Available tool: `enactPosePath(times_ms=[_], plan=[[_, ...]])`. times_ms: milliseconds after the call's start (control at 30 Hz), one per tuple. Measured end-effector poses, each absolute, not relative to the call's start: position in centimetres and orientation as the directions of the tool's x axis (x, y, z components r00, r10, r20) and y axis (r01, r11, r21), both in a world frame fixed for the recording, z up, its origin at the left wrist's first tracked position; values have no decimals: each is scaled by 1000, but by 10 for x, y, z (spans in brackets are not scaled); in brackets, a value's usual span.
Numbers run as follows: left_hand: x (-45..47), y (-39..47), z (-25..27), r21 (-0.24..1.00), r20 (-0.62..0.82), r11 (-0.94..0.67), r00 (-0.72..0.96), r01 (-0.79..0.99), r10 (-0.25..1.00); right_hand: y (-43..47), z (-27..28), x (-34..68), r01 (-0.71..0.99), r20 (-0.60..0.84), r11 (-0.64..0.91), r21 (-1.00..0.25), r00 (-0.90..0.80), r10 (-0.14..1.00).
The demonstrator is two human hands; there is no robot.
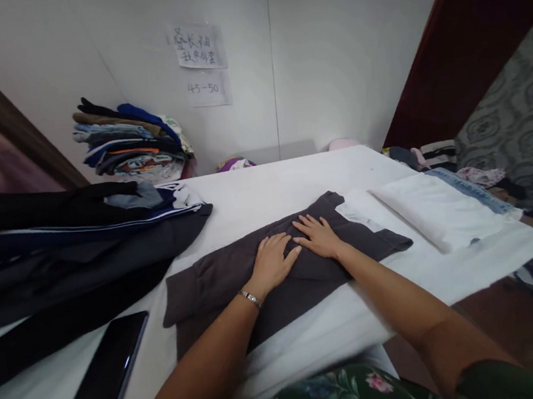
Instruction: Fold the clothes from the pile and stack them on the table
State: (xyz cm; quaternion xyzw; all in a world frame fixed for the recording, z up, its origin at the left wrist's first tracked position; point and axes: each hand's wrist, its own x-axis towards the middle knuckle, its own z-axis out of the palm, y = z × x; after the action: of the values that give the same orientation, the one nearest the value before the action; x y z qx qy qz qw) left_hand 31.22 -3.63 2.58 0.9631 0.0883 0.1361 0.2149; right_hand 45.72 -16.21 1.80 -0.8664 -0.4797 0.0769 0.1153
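A dark grey garment [229, 269] lies flat on the white-covered table, a wide band at its left end and a notched outline at its right end. Whether it is trousers or a top, I cannot tell. My left hand [273, 262] rests palm down on its middle, fingers stretched out, a metal band at the wrist. Just right of it, my right hand [318, 237] lies flat on the same cloth with its fingers spread. The two thumbs nearly meet. Neither hand grips anything.
Dark trousers [85, 267] are heaped at the left, with a black phone [101, 378] in front. Folded clothes [127, 139] are stacked by the wall, left of paper signs [203, 65]. A white folded bundle [447, 206] lies at the table's right, and more clothes [436, 156] beyond it.
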Motion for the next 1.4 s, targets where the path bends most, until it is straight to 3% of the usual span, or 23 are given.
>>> enactPosePath(times_ms=[133, 233, 333, 467, 800, 1033, 1133, 1233, 1333, 1400], plan=[[312, -16, 33, 482, 275, -863, 910, 149, 311, -167, 13, 460, 817, 21, -507, -276, 532, 846], [308, 12, 38, 409, 322, -842, 808, 352, 494, -168, 12, 462, 812, 22, -508, -287, 536, 844], [301, 37, 37, 347, 218, -756, 737, 555, 640, -167, 9, 464, 809, 22, -506, -298, 536, 844], [298, 52, 30, 247, 41, -754, 770, 609, 636, -168, 8, 464, 807, 36, -502, -311, 538, 842], [306, 51, 25, 279, 75, -674, 685, 684, 725, -168, 12, 462, 804, 29, -494, -330, 532, 846], [318, 35, 46, 309, 70, -676, 693, 669, 718, -167, 16, 460, 801, 37, -492, -342, 535, 844], [323, 8, 54, 351, 163, -784, 791, 512, 589, -165, 17, 458, 798, 40, -493, -348, 538, 842], [319, -23, 44, 298, 218, -901, 896, 316, 387, -163, 20, 460, 788, 25, -485, -379, 533, 846], [310, -39, 26, 255, 181, -922, 922, 292, 342, -170, 29, 477, 756, 0, -432, -491, 496, 868], [308, -41, 19, 263, 181, -917, 918, 301, 353, -183, 36, 499, 710, 30, -475, -521, 571, 821]])
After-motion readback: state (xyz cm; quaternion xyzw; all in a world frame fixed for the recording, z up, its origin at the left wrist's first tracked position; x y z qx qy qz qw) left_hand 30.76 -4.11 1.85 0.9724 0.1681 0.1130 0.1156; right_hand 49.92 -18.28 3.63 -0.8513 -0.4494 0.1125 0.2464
